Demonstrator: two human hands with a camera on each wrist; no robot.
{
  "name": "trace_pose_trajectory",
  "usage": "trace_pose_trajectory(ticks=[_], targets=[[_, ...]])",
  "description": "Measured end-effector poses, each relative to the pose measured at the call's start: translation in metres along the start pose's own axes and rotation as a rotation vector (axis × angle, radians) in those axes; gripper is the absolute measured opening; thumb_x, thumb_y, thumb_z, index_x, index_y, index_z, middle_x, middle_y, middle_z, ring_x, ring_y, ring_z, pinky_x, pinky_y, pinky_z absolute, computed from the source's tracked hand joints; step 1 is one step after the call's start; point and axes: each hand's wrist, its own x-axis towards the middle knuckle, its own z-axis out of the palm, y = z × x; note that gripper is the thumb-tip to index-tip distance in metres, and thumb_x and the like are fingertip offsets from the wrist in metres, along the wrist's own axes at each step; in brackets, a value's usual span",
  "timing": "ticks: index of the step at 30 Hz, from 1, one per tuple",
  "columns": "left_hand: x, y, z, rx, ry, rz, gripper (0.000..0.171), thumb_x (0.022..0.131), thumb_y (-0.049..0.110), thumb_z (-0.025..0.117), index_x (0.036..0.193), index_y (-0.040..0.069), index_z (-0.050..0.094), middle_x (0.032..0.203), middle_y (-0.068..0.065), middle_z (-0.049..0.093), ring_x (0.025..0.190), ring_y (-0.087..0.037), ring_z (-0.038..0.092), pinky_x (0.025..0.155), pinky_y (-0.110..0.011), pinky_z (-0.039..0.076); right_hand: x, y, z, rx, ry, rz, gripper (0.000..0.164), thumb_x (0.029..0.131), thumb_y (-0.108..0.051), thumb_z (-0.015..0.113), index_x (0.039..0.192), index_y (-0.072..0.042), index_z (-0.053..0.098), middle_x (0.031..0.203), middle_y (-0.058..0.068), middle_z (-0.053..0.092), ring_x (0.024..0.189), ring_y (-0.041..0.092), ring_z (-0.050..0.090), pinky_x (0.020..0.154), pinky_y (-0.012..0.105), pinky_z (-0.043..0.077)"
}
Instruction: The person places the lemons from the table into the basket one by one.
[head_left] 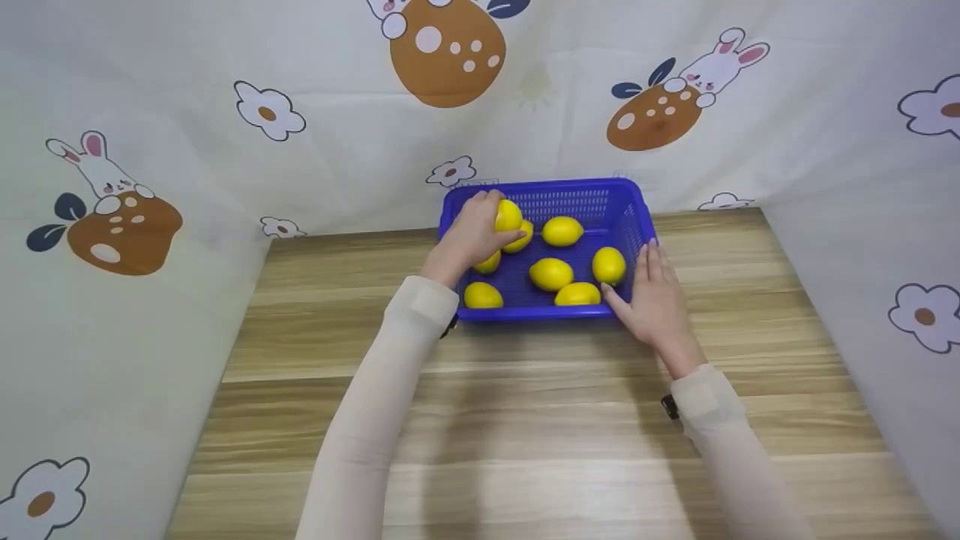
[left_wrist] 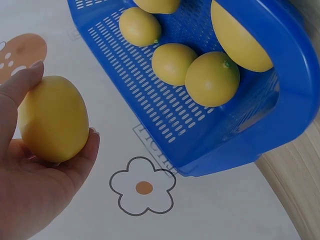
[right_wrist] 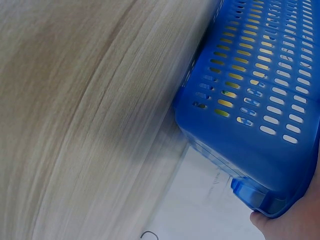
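My left hand [head_left: 474, 231] holds a yellow lemon [head_left: 508, 216] over the left part of a blue plastic basket [head_left: 536, 313]. In the left wrist view the thumb and fingers grip this lemon [left_wrist: 54, 120] on opposite sides. Several other lemons [head_left: 551, 274] lie spread over the basket floor, and the left hand partly hides some of them. My right hand [head_left: 660, 304] grips the basket's front right corner, its fingers along the right rim and its thumb towards the inside. The right wrist view shows a fingertip [right_wrist: 257, 220] by the rim, below the slotted wall [right_wrist: 250, 115].
The basket stands at the back of a wood-grain table [head_left: 555, 420], near a pale cloth backdrop [head_left: 345, 172] printed with rabbits and flowers. Cloth also borders the table's left and right sides. Both forearms reach across the table's front part.
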Motion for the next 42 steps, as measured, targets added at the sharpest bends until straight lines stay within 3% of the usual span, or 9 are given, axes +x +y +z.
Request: trace_pose_trajectory(ticks=[8, 19, 30, 42], targets=[[-0.001, -0.002, 0.0, -0.012, 0.028, -0.009, 0.073, 0.103, 0.041, 0.069, 0.159, 0.004, 0.041, 0.166, -0.02, 0.038, 0.154, -0.034, 0.036, 0.126, -0.047, 0.032, 0.0, 0.001, 0.0, 0.009, 0.0, 0.0, 0.096, 0.105, -0.051, 0.052, 0.157, 0.022, 0.017, 0.168, 0.04, 0.008, 0.16, 0.051, 0.007, 0.13, 0.059, 0.011], [-0.007, -0.005, 0.001, 0.024, 0.065, -0.002, 0.077, 0.104, 0.043, 0.067, 0.162, 0.003, 0.036, 0.169, -0.023, 0.032, 0.157, -0.036, 0.031, 0.127, -0.049, 0.03, 0.002, 0.001, 0.0, -0.001, -0.004, -0.002, 0.096, 0.105, -0.052, 0.051, 0.157, 0.022, 0.017, 0.168, 0.04, 0.008, 0.16, 0.052, 0.008, 0.13, 0.06, 0.013], [-0.026, -0.014, 0.015, 0.139, 0.241, 0.046, 0.08, 0.105, 0.045, 0.064, 0.16, -0.005, 0.035, 0.159, -0.025, 0.043, 0.146, -0.038, 0.045, 0.123, -0.044, 0.039, 0.001, 0.002, -0.003, 0.04, -0.004, -0.004, 0.096, 0.104, -0.05, 0.055, 0.157, 0.022, 0.017, 0.169, 0.039, 0.006, 0.16, 0.051, 0.006, 0.13, 0.06, 0.01], [-0.052, -0.034, 0.04, 0.225, 0.429, 0.088, 0.074, 0.106, 0.038, 0.064, 0.155, -0.014, 0.04, 0.155, -0.031, 0.047, 0.144, -0.044, 0.048, 0.124, -0.05, 0.036, -0.003, -0.001, -0.004, 0.078, 0.043, -0.014, 0.092, 0.105, -0.05, 0.055, 0.158, 0.018, 0.024, 0.169, 0.037, 0.013, 0.159, 0.05, 0.013, 0.129, 0.061, 0.012]])
